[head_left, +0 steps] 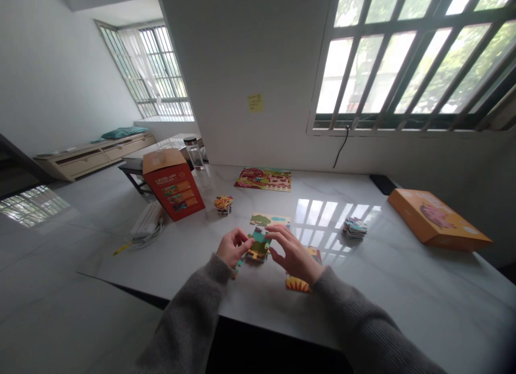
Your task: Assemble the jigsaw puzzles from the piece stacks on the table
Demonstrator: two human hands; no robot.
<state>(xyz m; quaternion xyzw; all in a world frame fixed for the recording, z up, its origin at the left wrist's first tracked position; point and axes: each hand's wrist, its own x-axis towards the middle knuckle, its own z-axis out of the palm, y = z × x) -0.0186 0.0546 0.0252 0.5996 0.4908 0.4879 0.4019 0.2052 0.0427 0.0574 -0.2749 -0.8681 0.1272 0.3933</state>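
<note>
**Q:** Count, largest first?
**A:** One marble table (403, 288); one orange box (437, 219) right of the hands, one red box (173, 183) left; two stacks of puzzle pieces (355, 228) (223, 204) ahead, either side.

**Q:** Hands?
**A:** Left hand (234, 246) curled, pinching a puzzle piece (258, 244) between the hands. Right hand (294, 254) half open, just beside it; contact unclear.

Red box (173, 188), ten o'clock: pale heading reads "LEVEL UP PUZZLE", last letters unsure; smaller print illegible. Yellow sticky note (255, 102) on wall, twelve o'clock: handwriting too small to read.
</note>
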